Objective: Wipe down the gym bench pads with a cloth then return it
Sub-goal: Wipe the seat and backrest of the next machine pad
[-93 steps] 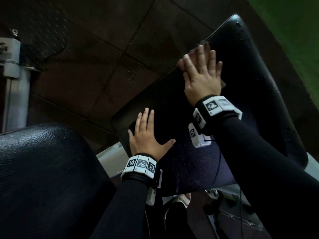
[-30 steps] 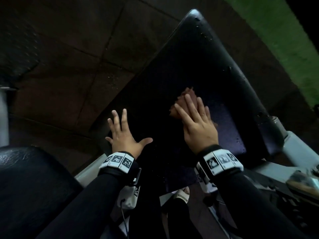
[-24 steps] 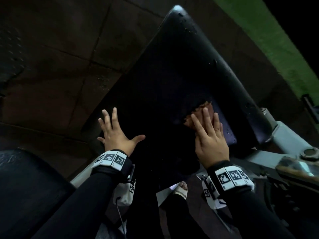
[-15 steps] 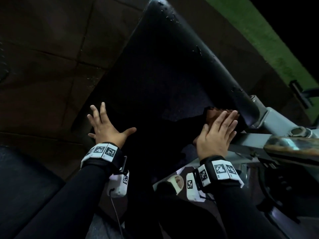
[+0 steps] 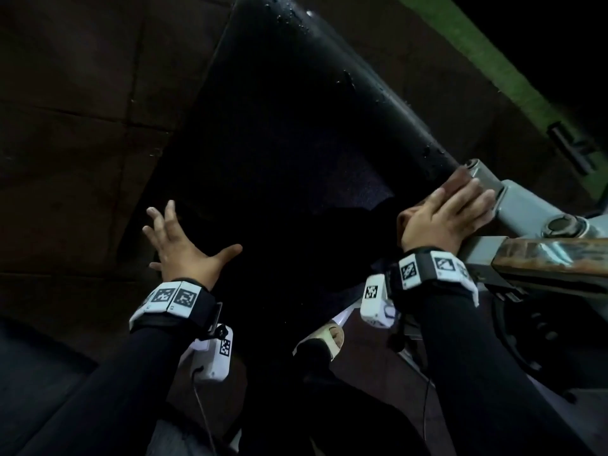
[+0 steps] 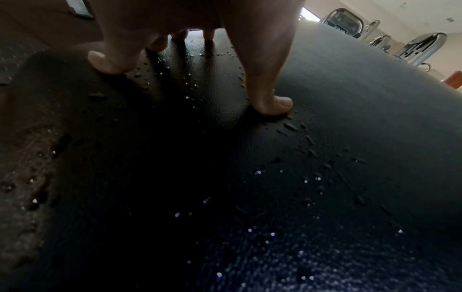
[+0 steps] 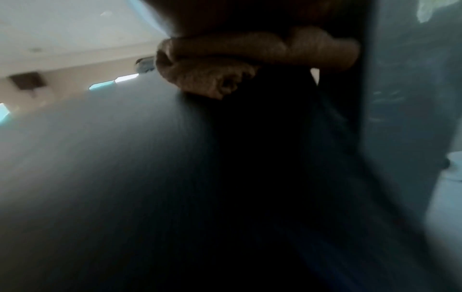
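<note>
The cloth is being pressed by the flat right hand against the bench pad at its edge beside the grey frame. The pad's opposite edge is being touched by the left hand, fingers spread, nothing held.

wet black pad, bunched tan cloth

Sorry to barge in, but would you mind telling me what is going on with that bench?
A person is wiping a black gym bench pad. The right hand presses a tan cloth flat against the pad's right edge, beside the grey metal frame. The left hand is spread open on the pad, bracing it. Water droplets dot the surface, so wiping isn't finished.
</note>
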`<state>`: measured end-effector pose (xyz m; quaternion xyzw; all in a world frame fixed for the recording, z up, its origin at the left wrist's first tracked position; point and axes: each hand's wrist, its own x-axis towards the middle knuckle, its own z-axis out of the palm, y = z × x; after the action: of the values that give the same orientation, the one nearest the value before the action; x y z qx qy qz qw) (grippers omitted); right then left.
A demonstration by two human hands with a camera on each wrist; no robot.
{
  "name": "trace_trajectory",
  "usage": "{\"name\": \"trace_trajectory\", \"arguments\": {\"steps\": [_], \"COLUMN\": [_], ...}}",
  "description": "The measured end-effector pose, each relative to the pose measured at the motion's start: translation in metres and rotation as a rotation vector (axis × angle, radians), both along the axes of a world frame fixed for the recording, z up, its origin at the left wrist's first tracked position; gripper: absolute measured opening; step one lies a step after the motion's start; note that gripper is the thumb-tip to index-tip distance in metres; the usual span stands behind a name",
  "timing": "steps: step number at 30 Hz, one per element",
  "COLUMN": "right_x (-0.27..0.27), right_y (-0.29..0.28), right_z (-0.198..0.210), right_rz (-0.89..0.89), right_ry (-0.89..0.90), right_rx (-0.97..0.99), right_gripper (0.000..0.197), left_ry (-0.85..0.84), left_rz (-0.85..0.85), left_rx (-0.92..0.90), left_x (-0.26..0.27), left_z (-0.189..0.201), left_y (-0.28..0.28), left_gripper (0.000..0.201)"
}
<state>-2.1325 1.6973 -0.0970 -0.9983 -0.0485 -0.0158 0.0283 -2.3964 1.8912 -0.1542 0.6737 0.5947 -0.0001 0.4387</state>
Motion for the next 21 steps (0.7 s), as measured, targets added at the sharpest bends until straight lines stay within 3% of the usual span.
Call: {"name": "trace_trajectory", "arguments": {"steps": [5,9,13,17,21], "right_x": [0.037,0.056,0.05,0.008,-0.025], "right_y": [0.017,0.033,0.05,0.049,0.014], "right_z": [0.01,0.022,0.027,0.019,0.007], "right_rz": [-0.281,-0.379,-0.127,0.155,0.168], "right_ry": [-0.051,0.108,0.113,0.07,0.091], "right_rx": [0.166,0.156,0.169,0.117,0.138], "right_gripper": [0.049,0.046,0.046,0.049,0.052], "left_ry": [-0.008,-0.011,-0.018,-0.018,-0.009], "left_rz": [0.01,0.011,0.012,0.006,0.005], "left_rx": [0.004,0.004,0.01,0.011,0.004], "left_x": [0.001,0.002,0.003,0.002,0.002], "left_z": [0.001,0.002,0.003,0.002,0.001], "left_y": [-0.001,-0.001,-0.001,-0.002,0.0], "left_gripper": [0.125,0.124,0.124,0.123,0.124]}}
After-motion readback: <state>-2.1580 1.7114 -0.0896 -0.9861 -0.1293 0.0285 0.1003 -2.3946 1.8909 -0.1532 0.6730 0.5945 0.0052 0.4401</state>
